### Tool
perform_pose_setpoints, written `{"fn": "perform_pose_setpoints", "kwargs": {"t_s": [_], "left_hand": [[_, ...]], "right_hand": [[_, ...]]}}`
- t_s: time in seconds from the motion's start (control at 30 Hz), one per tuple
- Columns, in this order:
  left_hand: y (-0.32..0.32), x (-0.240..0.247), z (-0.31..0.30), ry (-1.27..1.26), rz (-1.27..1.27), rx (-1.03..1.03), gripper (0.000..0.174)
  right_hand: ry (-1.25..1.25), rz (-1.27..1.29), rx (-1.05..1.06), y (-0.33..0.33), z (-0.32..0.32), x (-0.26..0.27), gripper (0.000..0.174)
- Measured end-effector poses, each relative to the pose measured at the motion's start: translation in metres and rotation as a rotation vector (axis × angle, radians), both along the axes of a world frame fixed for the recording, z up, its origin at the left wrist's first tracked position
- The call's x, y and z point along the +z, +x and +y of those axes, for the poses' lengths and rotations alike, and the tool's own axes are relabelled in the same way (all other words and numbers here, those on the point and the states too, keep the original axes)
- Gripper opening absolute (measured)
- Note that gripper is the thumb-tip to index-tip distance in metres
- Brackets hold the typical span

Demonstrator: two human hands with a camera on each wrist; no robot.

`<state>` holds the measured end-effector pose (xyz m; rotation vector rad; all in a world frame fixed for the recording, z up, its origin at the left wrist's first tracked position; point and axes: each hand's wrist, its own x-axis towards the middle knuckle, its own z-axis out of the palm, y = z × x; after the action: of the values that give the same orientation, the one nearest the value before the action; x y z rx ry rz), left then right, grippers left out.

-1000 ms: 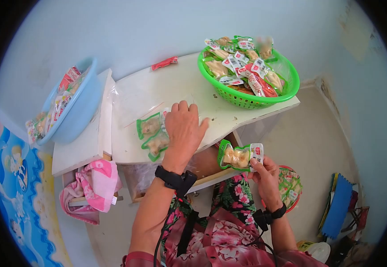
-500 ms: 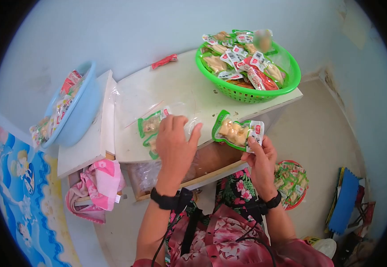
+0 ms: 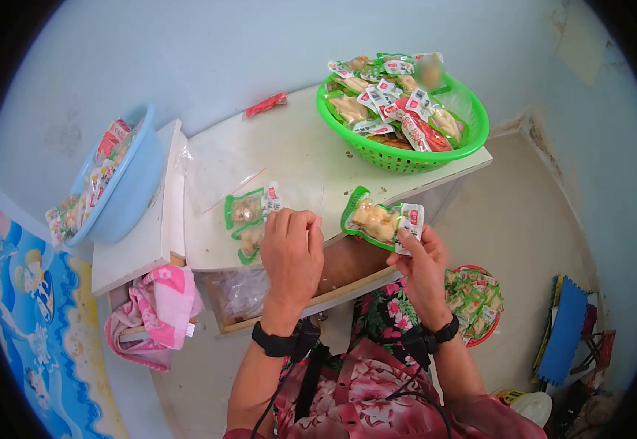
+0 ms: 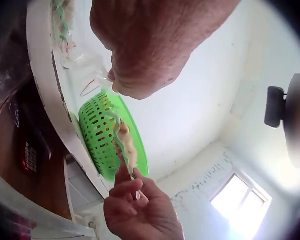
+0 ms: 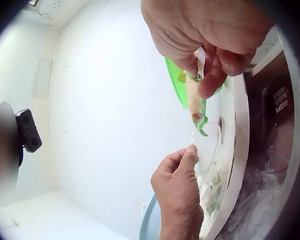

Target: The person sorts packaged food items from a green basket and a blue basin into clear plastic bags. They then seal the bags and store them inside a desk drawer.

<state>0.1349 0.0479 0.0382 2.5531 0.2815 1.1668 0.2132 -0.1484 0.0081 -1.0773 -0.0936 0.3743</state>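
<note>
My left hand (image 3: 293,252) is at the table's front edge, thumb and forefinger pinching the edge of a clear plastic bag (image 3: 300,192). The bag lies flat on the white table with a thin red line across it. Two green-edged snack packets (image 3: 245,211) show through the plastic to the left of this hand, one partly hidden by it. My right hand (image 3: 422,271) pinches the white printed end of another snack packet (image 3: 377,219), thumb on top. That packet, with pale chunks inside, is held above the open drawer (image 3: 348,267), its green end pointing left toward the bag.
A green basket (image 3: 399,159) heaped with packets stands at the back right. One red packet (image 3: 266,104) lies near the wall. On the left sit a tilted blue basin (image 3: 132,175) of packets and a pink towel (image 3: 168,300). A red-rimmed basket (image 3: 488,336) is on the floor.
The left hand has drawn back toward the body, its spread fingers coming together at the bag's edge. The right hand has lifted its packet and brought it slightly left, nearer the bag.
</note>
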Motion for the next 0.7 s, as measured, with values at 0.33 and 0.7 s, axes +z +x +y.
{"fn": "perform_pose_setpoints", "kwargs": {"t_s": [0.33,0.7], "left_hand": [[-0.006,-0.007,-0.016,-0.022,-0.160,-0.027,0.013],[-0.007,0.003,-0.017,-0.036,-0.143,-0.050,0.010]], "right_hand": [[0.054,0.049,0.119,0.003,0.039,0.005,0.015],[-0.063,0.011,0.484,0.022,0.080,0.013,0.012]]}}
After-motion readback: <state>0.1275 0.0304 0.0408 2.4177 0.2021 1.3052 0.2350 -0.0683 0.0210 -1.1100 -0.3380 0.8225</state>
